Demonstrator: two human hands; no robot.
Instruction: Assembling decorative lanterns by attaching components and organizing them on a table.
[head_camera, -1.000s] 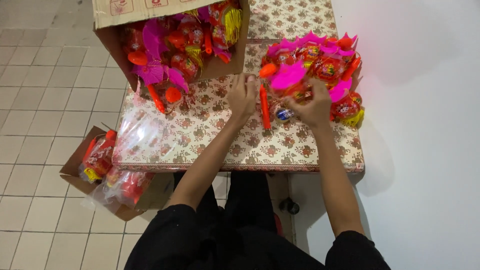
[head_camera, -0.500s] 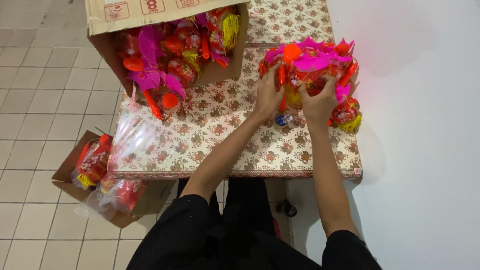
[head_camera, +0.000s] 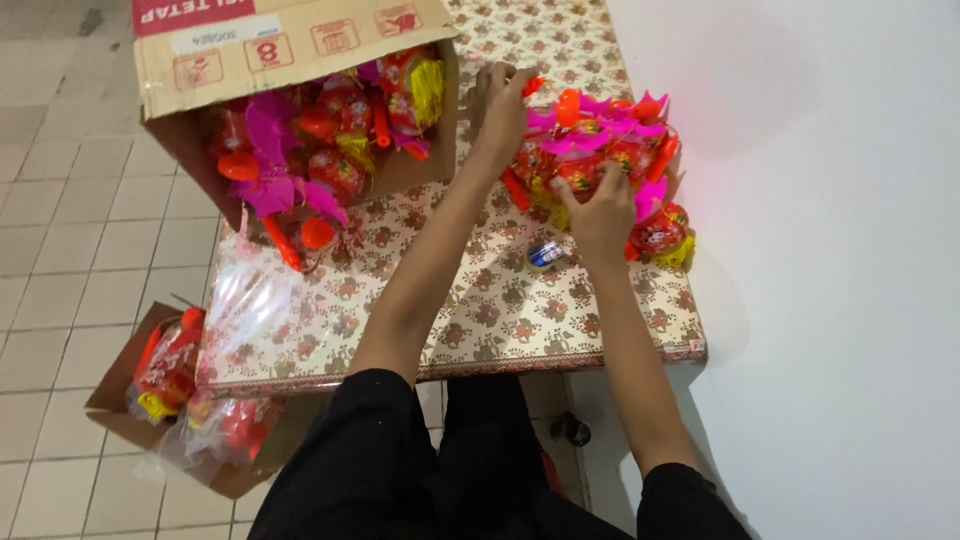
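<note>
A heap of red, pink and orange toy lanterns lies on the floral-patterned table against the white wall. My left hand reaches to the far left edge of the heap, its fingers closed on an orange stick piece. At the heap's near side, my right hand presses onto a lantern with bent fingers. A small blue and white roll lies on the table just left of my right hand.
A cardboard box tipped on its side spills more lanterns onto the table's far left. Clear plastic bags lie at the table's left edge. On the tiled floor, a low carton holds bagged lanterns.
Both hands have pushed the lantern in them up into the heap. My left hand has moved further away, to the heap's far left edge.
</note>
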